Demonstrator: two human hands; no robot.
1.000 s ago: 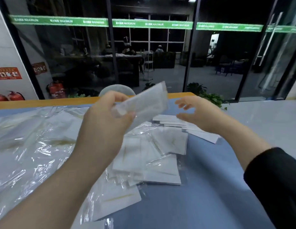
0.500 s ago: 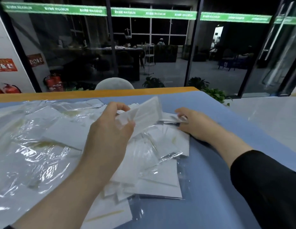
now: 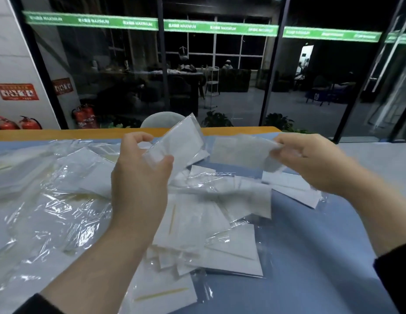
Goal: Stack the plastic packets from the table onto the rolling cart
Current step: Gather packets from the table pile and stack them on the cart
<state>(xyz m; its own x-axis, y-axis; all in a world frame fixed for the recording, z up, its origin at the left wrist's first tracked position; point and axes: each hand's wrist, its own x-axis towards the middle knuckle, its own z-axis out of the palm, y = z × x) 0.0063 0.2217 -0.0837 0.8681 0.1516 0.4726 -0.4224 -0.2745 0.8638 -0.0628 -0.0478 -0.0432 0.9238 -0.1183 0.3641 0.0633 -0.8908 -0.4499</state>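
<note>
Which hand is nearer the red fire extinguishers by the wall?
Left. The left hand is up over the packet pile, on the same side as the fire extinguishers. The right hand is farther across, gripping another packet.

Single head-worn view looks forward and down; close over the table; glass wall beyond.

An office lobby at night: glass partition walls with green banding, fire extinguishers far left, desks beyond.
</note>
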